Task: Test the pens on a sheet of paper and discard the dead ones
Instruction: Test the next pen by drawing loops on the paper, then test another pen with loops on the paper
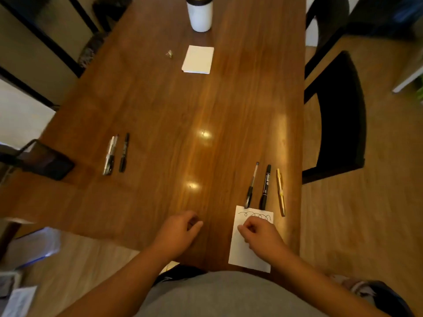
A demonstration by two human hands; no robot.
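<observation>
A white sheet of paper (247,250) lies at the near right table edge, with a black looped scribble along its top. My right hand (261,239) rests on the sheet with its fingers curled, and I see no pen in it. My left hand (178,232) hovers over the bare wood to the left, loosely curled and empty. Just beyond the sheet lie a clear gel pen (251,186), a black marker (265,187) and a yellow pen (280,192). On the left lie a clear pen (110,155) and a black marker (124,153).
A small white paper pad (198,59) and a crumpled scrap (169,54) lie at mid-table. A white cup (199,13) stands at the far end. A black chair (338,120) stands at the right, and a dark mesh bin (39,160) by the left edge.
</observation>
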